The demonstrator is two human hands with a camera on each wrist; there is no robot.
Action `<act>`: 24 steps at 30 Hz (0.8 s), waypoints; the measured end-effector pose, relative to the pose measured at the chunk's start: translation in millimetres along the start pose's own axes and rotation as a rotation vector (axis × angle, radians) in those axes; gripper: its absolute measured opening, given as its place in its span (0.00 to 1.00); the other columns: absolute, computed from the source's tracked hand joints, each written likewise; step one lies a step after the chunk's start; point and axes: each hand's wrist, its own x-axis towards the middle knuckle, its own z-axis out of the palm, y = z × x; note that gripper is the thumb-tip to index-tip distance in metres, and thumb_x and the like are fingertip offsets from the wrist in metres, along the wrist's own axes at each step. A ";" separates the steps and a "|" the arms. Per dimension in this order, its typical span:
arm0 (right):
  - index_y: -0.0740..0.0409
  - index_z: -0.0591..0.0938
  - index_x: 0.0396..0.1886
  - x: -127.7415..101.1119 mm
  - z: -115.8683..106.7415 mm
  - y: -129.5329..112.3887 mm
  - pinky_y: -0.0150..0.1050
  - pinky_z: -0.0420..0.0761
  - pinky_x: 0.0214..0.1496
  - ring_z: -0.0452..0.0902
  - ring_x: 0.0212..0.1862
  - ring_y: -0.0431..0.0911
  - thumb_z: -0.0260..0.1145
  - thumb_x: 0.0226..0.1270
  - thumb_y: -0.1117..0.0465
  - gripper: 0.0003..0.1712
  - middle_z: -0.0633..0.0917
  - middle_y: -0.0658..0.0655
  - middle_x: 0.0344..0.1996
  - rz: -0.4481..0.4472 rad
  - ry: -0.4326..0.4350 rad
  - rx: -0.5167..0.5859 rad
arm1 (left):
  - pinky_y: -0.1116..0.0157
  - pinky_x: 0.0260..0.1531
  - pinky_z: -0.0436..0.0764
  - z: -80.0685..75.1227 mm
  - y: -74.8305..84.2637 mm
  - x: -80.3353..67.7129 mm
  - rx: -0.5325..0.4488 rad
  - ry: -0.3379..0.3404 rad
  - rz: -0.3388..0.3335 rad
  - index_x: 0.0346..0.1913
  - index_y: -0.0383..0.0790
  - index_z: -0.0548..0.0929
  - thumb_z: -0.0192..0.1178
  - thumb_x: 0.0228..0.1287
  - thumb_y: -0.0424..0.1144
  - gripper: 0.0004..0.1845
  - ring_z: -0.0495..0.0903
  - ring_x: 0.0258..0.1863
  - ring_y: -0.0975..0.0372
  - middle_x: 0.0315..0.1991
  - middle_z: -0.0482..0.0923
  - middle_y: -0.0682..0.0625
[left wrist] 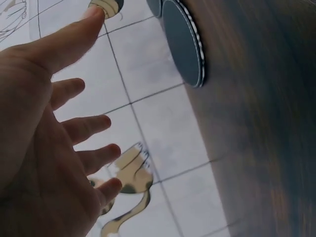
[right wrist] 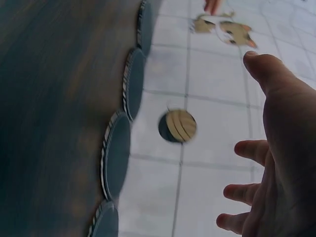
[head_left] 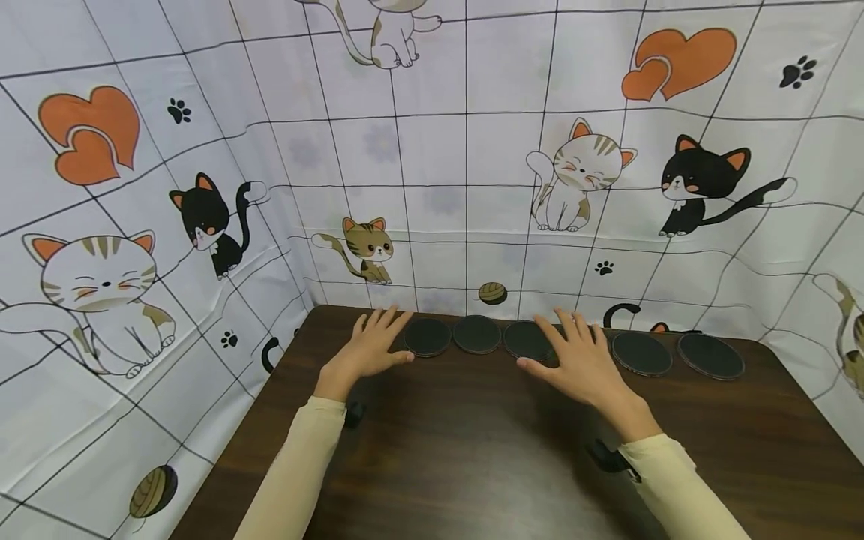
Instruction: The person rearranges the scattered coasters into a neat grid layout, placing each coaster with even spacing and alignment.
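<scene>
Several round, dark coasters with pale stitched rims lie in a row along the table's far edge. My left hand (head_left: 364, 351), its fingers spread and holding nothing, is nearest the leftmost coaster (head_left: 427, 337). In the left wrist view the palm and thumb are at left, apart from a coaster (left wrist: 183, 44). My right hand (head_left: 582, 364) is also spread and overlaps a coaster (head_left: 525, 341) in the head view, hiding part of the row. Farther right are two more coasters, one (head_left: 642, 354) beside the other (head_left: 711, 356). The right wrist view shows the right thumb and fingers apart from the coasters (right wrist: 117, 158).
The dark brown wooden table (head_left: 466, 450) is bordered behind and at the sides by a white gridded cloth (head_left: 432, 150) printed with cats, hearts, paws and yarn balls. A black band (head_left: 610, 457) sits at the right wrist, and another (head_left: 354, 414) at the left.
</scene>
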 end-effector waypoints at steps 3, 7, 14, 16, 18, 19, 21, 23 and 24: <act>0.51 0.61 0.81 20.7 12.1 -8.9 0.71 0.44 0.71 0.47 0.76 0.68 0.57 0.65 0.23 0.55 0.55 0.67 0.77 -0.039 -0.015 -0.008 | 0.36 0.71 0.41 -1.2 -4.9 12.9 -0.019 -0.028 0.018 0.83 0.49 0.49 0.63 0.70 0.57 0.48 0.42 0.78 0.39 0.81 0.43 0.38; 0.50 0.62 0.81 45.1 26.6 -21.7 0.71 0.47 0.71 0.50 0.76 0.68 0.57 0.64 0.22 0.55 0.57 0.67 0.77 -0.077 -0.047 -0.023 | 0.36 0.70 0.43 2.9 -11.9 32.3 0.021 -0.063 0.015 0.83 0.49 0.49 0.63 0.70 0.59 0.48 0.44 0.77 0.38 0.81 0.44 0.37; 0.49 0.61 0.81 83.0 50.5 -41.5 0.71 0.50 0.70 0.49 0.76 0.68 0.53 0.65 0.20 0.56 0.56 0.67 0.78 -0.103 -0.198 -0.040 | 0.36 0.70 0.44 11.5 -25.0 55.1 0.029 -0.142 -0.050 0.83 0.47 0.49 0.66 0.64 0.64 0.54 0.45 0.77 0.37 0.80 0.43 0.36; 0.49 0.61 0.81 92.2 59.7 -46.1 0.71 0.51 0.70 0.49 0.76 0.68 0.52 0.64 0.19 0.56 0.56 0.67 0.78 -0.114 -0.240 -0.049 | 0.36 0.70 0.44 14.1 -27.7 58.1 0.021 -0.164 -0.051 0.83 0.47 0.48 0.68 0.61 0.66 0.57 0.45 0.77 0.37 0.80 0.43 0.36; 0.49 0.61 0.81 99.5 69.9 -50.5 0.70 0.52 0.70 0.50 0.76 0.68 0.51 0.63 0.18 0.57 0.55 0.67 0.78 -0.122 -0.275 -0.052 | 0.36 0.70 0.45 17.7 -29.4 59.4 0.009 -0.182 -0.048 0.83 0.47 0.48 0.69 0.59 0.66 0.59 0.46 0.77 0.38 0.80 0.45 0.36; 0.48 0.61 0.81 102.5 75.3 -52.7 0.70 0.52 0.70 0.50 0.76 0.68 0.51 0.63 0.18 0.57 0.55 0.67 0.78 -0.124 -0.292 -0.050 | 0.36 0.70 0.46 20.0 -30.1 59.2 0.007 -0.189 -0.049 0.83 0.47 0.48 0.70 0.58 0.66 0.60 0.46 0.77 0.39 0.80 0.45 0.36; 0.49 0.62 0.81 106.9 83.8 -57.3 0.70 0.53 0.70 0.51 0.76 0.68 0.53 0.62 0.18 0.57 0.56 0.67 0.78 -0.124 -0.314 -0.033 | 0.36 0.70 0.47 25.8 -31.9 58.9 -0.009 -0.194 -0.047 0.83 0.46 0.49 0.70 0.58 0.66 0.60 0.48 0.77 0.40 0.80 0.47 0.36; 0.49 0.63 0.80 112.0 91.0 -64.7 0.69 0.54 0.70 0.52 0.75 0.67 0.57 0.62 0.20 0.56 0.57 0.67 0.77 -0.113 -0.315 -0.012 | 0.36 0.70 0.48 29.0 -36.5 58.7 -0.029 -0.189 -0.055 0.83 0.43 0.51 0.69 0.58 0.67 0.59 0.49 0.77 0.40 0.79 0.50 0.36; 0.49 0.64 0.80 114.6 94.5 -68.3 0.68 0.54 0.70 0.53 0.75 0.67 0.59 0.61 0.21 0.56 0.58 0.67 0.77 -0.111 -0.311 -0.005 | 0.36 0.70 0.48 30.2 -38.8 57.5 -0.036 -0.187 -0.058 0.82 0.41 0.51 0.68 0.59 0.68 0.59 0.50 0.76 0.40 0.79 0.51 0.36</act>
